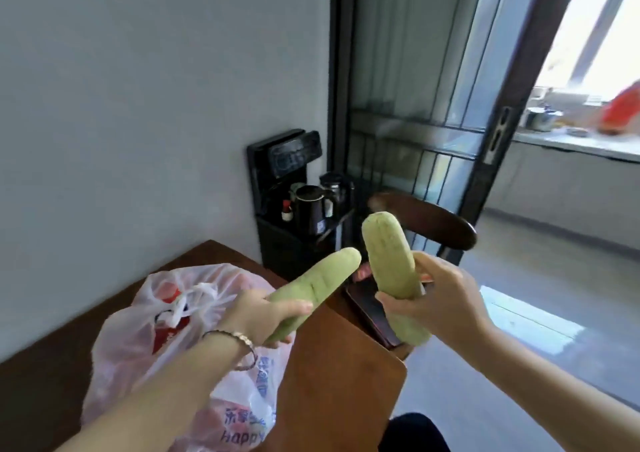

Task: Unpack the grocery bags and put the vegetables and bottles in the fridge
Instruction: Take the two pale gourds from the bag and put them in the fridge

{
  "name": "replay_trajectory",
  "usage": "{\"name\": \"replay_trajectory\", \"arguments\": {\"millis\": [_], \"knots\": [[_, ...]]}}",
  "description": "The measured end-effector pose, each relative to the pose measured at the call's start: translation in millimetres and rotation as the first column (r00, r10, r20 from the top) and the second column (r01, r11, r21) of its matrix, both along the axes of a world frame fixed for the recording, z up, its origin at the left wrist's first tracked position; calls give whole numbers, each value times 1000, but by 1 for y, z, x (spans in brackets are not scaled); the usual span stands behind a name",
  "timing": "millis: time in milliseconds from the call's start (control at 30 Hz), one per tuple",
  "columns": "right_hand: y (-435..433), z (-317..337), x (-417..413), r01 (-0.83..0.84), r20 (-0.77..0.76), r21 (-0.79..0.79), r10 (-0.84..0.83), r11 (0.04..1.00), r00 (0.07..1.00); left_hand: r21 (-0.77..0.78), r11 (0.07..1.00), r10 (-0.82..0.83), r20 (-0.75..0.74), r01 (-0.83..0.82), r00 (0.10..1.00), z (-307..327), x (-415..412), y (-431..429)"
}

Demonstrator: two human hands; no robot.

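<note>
Your left hand (263, 316) grips one pale green oblong gourd (311, 292) above the brown wooden counter (332, 375) and translucent plastic grocery bag (138, 330), while your right hand (440, 299) grips a second pale green gourd (391, 271) just beside it.

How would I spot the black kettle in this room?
Find the dark-framed glass door; left of it stands a black drinks stand. Of two kettles on its shelf, the black kettle is the nearer, left one, opaque; its neighbour looks glass.

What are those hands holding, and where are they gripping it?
Two pale green vegetables. The left hand grips the left vegetable near its lower end; the right hand grips the right vegetable just below its middle.
</note>
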State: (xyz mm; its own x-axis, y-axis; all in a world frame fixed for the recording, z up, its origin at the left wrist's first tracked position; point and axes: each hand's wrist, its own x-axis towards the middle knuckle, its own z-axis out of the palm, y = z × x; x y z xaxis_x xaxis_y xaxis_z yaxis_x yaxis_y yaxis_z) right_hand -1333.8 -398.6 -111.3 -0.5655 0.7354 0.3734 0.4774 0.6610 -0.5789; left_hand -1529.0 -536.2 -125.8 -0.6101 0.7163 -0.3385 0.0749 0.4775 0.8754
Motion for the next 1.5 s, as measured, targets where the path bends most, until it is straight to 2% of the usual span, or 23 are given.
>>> {"name": "replay_trajectory", "arguments": {"millis": [133,233,333,500,700,800,900,1100,1200,1367,1433,1500], "knots": [[35,15,122,272,93,85,-279,959,956,36,976,-214,-24,214,977,12,90,97],[60,26,235,474,160,46,-475,879,865,76,923,-375,-52,378,926,22,189,162],[76,33,359,628,193,92,-633,773,750,123,848,-512,-62,515,857,27,303,221],[87,47,555,776,227,222,-805,591,548,136,669,-725,-95,731,682,41,506,290],[78,71,745,914,258,236,-928,331,270,165,448,-868,-156,878,472,71,715,338],[72,81,827,957,263,218,-956,190,129,194,320,-902,-238,927,361,86,813,363],[63,96,902,963,284,266,-958,37,-41,206,168,-915,-330,964,230,103,911,381],[61,138,1043,861,346,451,-843,-235,-411,274,-71,-918,-395,959,45,131,1108,414],[64,164,1112,795,327,490,-770,-358,-548,259,-230,-857,-511,938,-69,154,1206,430],[67,212,1211,702,284,521,-677,-486,-679,239,-451,-716,-671,860,-190,201,1347,446],[67,229,1248,646,288,580,-617,-496,-733,192,-527,-610,-764,828,-211,216,1398,447],[66,248,1283,587,283,655,-565,-477,-775,162,-590,-494,-847,791,-195,228,1444,447]]}}
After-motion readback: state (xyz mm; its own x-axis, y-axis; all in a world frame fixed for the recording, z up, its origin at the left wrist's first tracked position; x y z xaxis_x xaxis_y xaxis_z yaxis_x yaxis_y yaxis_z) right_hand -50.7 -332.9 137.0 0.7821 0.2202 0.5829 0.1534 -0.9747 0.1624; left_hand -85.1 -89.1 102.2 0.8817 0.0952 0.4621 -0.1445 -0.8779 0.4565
